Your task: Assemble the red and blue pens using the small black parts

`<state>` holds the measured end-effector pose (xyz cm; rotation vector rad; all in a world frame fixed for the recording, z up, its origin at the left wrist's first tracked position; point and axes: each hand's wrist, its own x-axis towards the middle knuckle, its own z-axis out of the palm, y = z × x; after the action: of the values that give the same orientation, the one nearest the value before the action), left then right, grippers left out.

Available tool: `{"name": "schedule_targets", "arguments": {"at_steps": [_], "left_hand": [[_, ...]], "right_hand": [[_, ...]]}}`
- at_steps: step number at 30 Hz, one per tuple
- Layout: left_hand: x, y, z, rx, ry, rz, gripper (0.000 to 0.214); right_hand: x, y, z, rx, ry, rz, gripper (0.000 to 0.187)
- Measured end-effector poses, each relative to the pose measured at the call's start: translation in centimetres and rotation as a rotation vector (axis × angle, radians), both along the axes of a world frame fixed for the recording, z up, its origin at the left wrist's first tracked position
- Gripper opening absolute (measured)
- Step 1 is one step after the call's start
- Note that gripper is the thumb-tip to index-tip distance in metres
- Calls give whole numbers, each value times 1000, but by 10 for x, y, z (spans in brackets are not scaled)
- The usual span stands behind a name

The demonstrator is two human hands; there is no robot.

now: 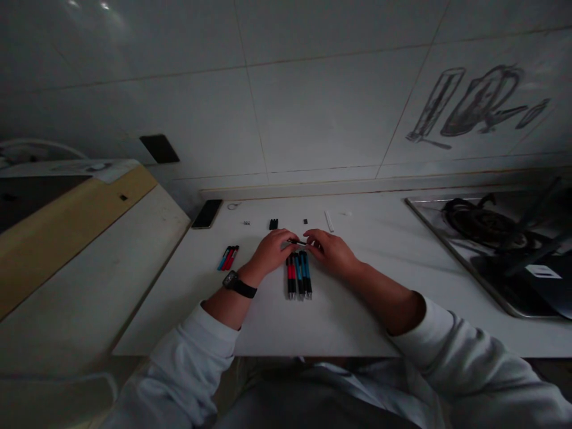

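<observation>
Between my two hands is a slim dark pen part (294,241) with a pale end. My left hand (270,253) pinches its dark side, and my right hand (330,253) has its fingers closed at the pale end. Just below my fingers lies a row of several assembled pens (298,277), red ones on the left and blue ones on the right, tips toward me. Left of my left hand rest a blue and two red pen barrels (228,258) with black ends. Beyond my hands lie black rubber grips (273,224), small springs (246,223) and thin white refills (329,221).
A phone (208,214) and a small ring (233,206) lie at the back left of the white counter (268,333). A tiny dark piece (305,221) sits at the back. On the right is a gas stove (473,223); a pale appliance (111,250) borders the left. A tiled wall (313,119) rises behind.
</observation>
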<state>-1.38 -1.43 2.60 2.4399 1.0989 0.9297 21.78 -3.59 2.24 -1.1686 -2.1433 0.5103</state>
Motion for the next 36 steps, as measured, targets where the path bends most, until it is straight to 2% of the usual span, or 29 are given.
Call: {"name": "schedule_targets", "arguments": {"at_steps": [4, 6, 11, 17, 23, 31, 33, 36], "left_hand": [[-6, 5, 1, 51, -67, 157, 9], [-9, 7, 1, 61, -87, 194, 10], [-12, 8, 0, 93, -116, 177, 18], [-12, 9, 0, 97, -91, 166, 14], [-12, 8, 0, 1, -61, 190, 14], [-11, 11, -4, -328, -150, 165, 15], [-10, 11, -3, -345, -168, 170, 16], [-10, 10, -1, -268, -184, 202, 16]], "right_hand": [[7, 8, 0, 7, 24, -136, 28], [10, 12, 0, -3, 54, -171, 23], [13, 19, -5, 28, 82, -160, 24], [13, 20, -8, 10, 31, -136, 29], [12, 19, -8, -4, 7, -117, 29], [13, 19, -6, 18, 17, -121, 22], [12, 18, -6, 17, 50, -141, 19], [12, 18, -7, -30, 76, -204, 24]]}}
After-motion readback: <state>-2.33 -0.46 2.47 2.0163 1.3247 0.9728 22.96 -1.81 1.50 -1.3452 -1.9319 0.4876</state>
